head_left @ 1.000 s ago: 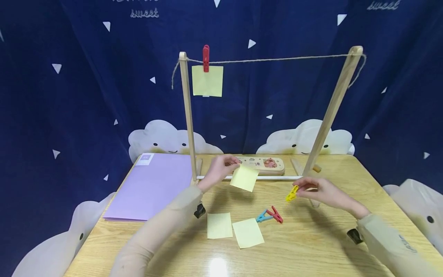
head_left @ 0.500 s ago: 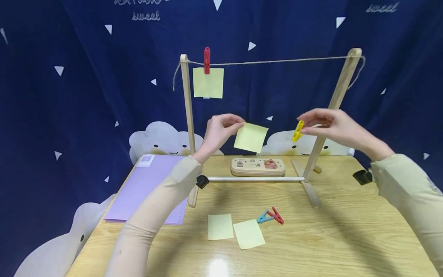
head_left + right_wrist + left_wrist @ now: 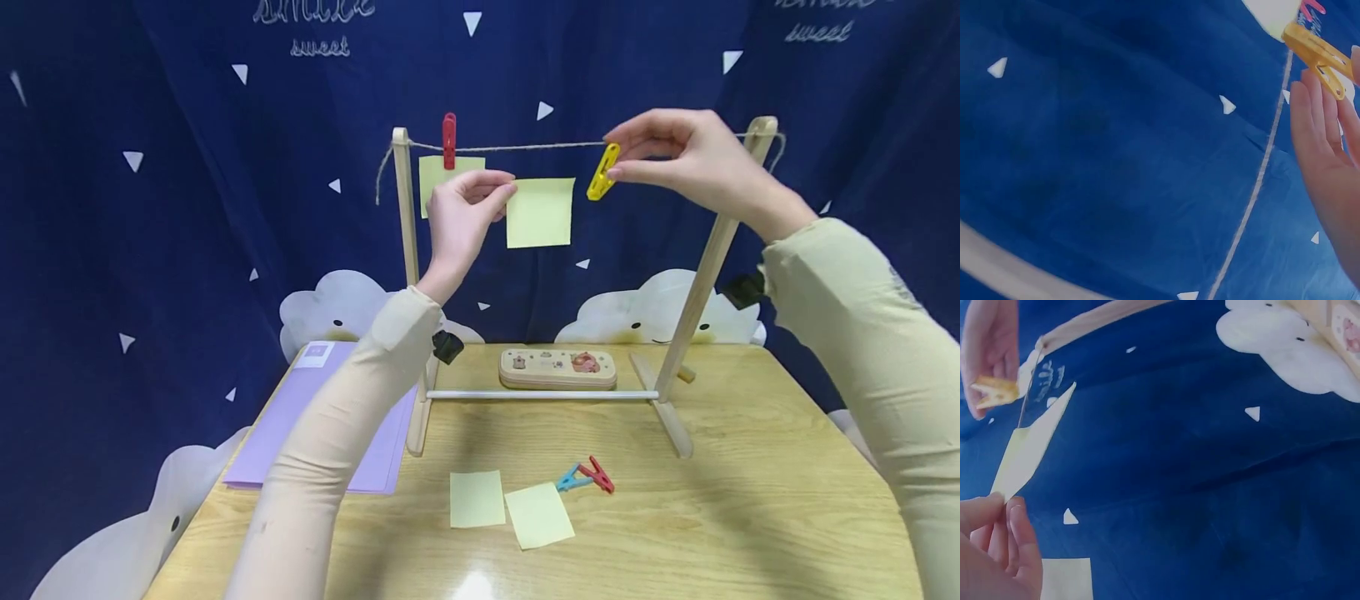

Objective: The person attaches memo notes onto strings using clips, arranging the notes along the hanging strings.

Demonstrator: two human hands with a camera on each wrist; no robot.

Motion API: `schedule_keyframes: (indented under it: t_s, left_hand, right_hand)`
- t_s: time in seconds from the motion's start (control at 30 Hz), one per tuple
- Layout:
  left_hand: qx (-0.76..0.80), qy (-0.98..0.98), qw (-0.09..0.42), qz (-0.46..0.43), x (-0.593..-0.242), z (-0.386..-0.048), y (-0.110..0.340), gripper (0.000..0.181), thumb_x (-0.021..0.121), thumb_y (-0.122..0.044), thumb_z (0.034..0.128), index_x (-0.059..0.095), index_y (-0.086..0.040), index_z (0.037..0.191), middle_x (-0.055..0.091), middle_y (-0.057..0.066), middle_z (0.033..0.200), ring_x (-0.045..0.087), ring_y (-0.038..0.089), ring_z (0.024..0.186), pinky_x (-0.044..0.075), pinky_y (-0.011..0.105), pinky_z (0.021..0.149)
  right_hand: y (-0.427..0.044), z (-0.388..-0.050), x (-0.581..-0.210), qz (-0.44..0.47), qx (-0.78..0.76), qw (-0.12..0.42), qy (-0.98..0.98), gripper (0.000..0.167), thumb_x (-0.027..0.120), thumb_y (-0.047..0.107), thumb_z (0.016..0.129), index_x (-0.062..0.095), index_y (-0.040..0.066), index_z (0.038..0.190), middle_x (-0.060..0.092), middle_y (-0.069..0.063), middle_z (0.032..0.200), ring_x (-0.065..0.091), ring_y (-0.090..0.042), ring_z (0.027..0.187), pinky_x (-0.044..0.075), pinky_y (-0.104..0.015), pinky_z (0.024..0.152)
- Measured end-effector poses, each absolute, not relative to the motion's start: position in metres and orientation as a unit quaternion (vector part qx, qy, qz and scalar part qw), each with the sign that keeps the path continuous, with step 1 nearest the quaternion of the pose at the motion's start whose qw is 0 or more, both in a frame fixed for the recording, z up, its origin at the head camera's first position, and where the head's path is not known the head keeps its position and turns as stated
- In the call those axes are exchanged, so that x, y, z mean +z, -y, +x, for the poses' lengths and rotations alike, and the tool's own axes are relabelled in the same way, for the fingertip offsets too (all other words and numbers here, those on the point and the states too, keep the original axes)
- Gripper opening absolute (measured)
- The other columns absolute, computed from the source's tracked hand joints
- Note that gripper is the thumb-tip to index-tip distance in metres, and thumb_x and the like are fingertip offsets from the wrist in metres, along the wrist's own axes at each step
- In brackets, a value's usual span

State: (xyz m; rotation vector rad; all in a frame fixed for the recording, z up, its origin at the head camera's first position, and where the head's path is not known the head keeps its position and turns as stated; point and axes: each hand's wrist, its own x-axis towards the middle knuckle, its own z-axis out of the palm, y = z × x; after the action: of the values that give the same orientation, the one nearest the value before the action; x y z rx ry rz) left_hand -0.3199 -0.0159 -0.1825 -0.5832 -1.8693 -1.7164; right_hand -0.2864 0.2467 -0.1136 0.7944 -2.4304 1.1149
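Note:
My left hand point(image 3: 467, 215) pinches a yellow sticky note point(image 3: 540, 213) by its upper left corner, just below the string point(image 3: 551, 147). In the left wrist view that note point(image 3: 1027, 450) is seen nearly edge-on between thumb and fingers. My right hand point(image 3: 701, 162) pinches a yellow clothespin point(image 3: 603, 172) to the right of the note; the right wrist view shows the clothespin point(image 3: 1316, 55) apart from the string. A red clothespin point(image 3: 449, 142) holds another note point(image 3: 431, 185) on the string at the left, partly hidden behind my left hand.
Two notes point(image 3: 477, 500) point(image 3: 540, 516) lie on the table point(image 3: 637, 542), with blue point(image 3: 573, 478) and red point(image 3: 597, 475) clothespins beside them. A pencil case point(image 3: 558, 369) is behind the rack's bar point(image 3: 540, 395). A purple folder point(image 3: 378, 446) lies at the left, partly under my left arm.
Both hands have risen from low over the table to string height, carrying the note and the yellow clothespin. The right hand has lately moved left, and the note now hangs more upright.

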Motion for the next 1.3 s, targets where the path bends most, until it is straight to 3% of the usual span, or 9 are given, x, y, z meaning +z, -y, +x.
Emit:
schedule_keyframes:
  t_s: [0.23, 0.5, 0.77, 1.3]
  left_hand:
    - [-0.639, 0.688, 0.287, -0.19, -0.172, -0.327, 0.02, 0.016, 0.075, -0.012, 0.0876, 0.076, 0.0, 0.098, 0.077, 0.016, 0.097, 0.068, 0.004, 0.066, 0.06, 0.02, 0.07]
    - [-0.608, 0.72, 0.287, -0.173, -0.169, -0.328, 0.021, 0.016, 0.076, -0.015, 0.0875, 0.077, -0.003, 0.097, 0.078, 0.013, 0.096, 0.072, 0.01, 0.07, 0.059, 0.019, 0.071]
    - [-0.608, 0.722, 0.28, -0.177, -0.17, -0.329, 0.02, 0.016, 0.075, -0.015, 0.0881, 0.077, -0.003, 0.099, 0.078, 0.013, 0.099, 0.074, 0.016, 0.078, 0.06, 0.02, 0.072]
    - [-0.586, 0.73, 0.302, -0.18, -0.167, -0.332, 0.023, 0.015, 0.076, -0.017, 0.0873, 0.077, -0.004, 0.096, 0.078, 0.012, 0.094, 0.069, 0.006, 0.067, 0.058, 0.019, 0.068]
  right_hand:
    - [-0.226, -0.302, -0.089, 0.289, 0.423, 0.202, 0.835, 0.038, 0.074, 0.015, 0.089, 0.066, 0.006, 0.124, 0.071, 0.012, 0.102, 0.069, -0.004, 0.092, 0.049, -0.005, 0.088]
    - [-0.203, -0.318, -0.074, 0.28, 0.407, 0.229, 0.838, 0.037, 0.076, 0.025, 0.087, 0.07, 0.008, 0.12, 0.072, 0.008, 0.106, 0.068, -0.001, 0.095, 0.051, -0.016, 0.098]
    - [-0.183, -0.332, -0.066, 0.287, 0.385, 0.214, 0.851, 0.034, 0.075, 0.021, 0.088, 0.07, 0.002, 0.116, 0.07, 0.011, 0.097, 0.068, -0.002, 0.086, 0.053, -0.008, 0.081]
    - [-0.179, -0.342, -0.065, 0.284, 0.352, 0.22, 0.864, 0.032, 0.07, 0.022, 0.091, 0.069, 0.001, 0.115, 0.069, 0.01, 0.096, 0.067, 0.003, 0.085, 0.053, -0.008, 0.081]
